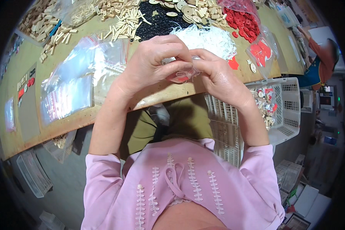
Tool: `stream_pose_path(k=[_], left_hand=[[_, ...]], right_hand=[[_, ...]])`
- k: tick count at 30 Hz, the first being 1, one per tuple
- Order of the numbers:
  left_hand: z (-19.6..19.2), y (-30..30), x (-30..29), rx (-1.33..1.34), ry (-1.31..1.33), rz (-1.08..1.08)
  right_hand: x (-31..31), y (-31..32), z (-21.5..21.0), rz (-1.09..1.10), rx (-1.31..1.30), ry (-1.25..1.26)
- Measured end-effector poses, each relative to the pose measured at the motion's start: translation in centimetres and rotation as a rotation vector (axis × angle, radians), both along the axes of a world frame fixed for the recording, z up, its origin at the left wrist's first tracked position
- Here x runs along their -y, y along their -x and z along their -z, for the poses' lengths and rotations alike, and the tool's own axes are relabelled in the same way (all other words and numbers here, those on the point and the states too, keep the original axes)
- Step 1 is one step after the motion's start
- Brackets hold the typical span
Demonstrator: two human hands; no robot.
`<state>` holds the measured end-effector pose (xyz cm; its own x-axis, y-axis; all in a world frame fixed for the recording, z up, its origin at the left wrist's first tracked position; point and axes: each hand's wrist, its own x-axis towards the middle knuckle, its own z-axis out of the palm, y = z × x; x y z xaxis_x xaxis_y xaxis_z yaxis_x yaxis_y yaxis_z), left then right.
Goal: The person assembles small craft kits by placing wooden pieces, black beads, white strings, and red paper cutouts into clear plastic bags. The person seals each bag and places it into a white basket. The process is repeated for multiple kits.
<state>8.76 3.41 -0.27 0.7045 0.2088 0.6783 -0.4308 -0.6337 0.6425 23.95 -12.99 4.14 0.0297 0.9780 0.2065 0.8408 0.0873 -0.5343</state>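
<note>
"How are you reading the grip?"

"I'm seeing the left hand [155, 59] and right hand [221, 74] pinching a small clear bag [181, 76] showing red."

"Where?"

"They're holding it over the table [176, 91], near its front edge, white strings [214, 42] lying beyond."

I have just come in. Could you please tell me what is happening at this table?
A person pinches a small clear bag with red contents between the left hand and the right hand, over the table's near edge. Beyond the hands lie white strings, black pieces and wooden sticks. Flat clear bags lie to the left. A white crate at the right holds red and wooden pieces.
</note>
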Motion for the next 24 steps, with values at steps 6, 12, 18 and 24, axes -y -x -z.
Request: stream_pose_path(k=[6, 12, 18, 24], left_hand=[[0.2, 0.3, 0.3, -0.105, 0.387, -0.041], [0.6, 0.0, 0.4, -0.016, 0.503, 0.007], [0.8, 0.2, 0.1, -0.120, 0.558, 0.049], [0.8, -0.1, 0.9, -0.085, 0.384, 0.014]], right_hand=[[1.4, -1.1, -1.1, 0.269, -0.686, -0.223], [1.7, -0.9, 2.9, 0.291, -1.012, -0.179], [0.3, 0.7, 3.6, 0.222, -1.136, -0.345], [-0.6, 1.4, 3.5, 0.370, -1.041, -0.382]])
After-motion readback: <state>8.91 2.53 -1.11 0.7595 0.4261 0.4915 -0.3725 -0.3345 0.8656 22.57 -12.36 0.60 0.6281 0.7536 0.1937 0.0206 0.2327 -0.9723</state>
